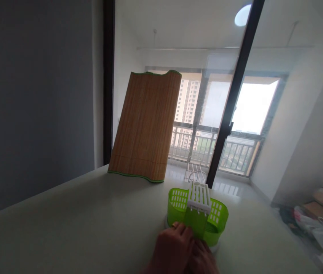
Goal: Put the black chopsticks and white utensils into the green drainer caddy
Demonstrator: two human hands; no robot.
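A green plastic basket (218, 217) with oval slots stands on the pale table (93, 224), a white base partly showing beneath it. Across its middle sits a white slotted rack (199, 196) with small hooks along its front edge. My left hand (174, 245) is at the front of the basket, its fingers curled and a ring on one finger. Close beside it, partly overlapped, my right hand (201, 257) also reaches the basket's front. Whatever lies between the fingers is hidden, and both hands are dark and slightly blurred.
A bamboo mat (147, 125) with green edging stands at the table's far edge. Behind it are glass sliding doors with a dark frame (231, 99) and a balcony. A white wire rack (195, 171) stands beyond the glass. Boxes and bags (318, 217) lie on the floor at right.
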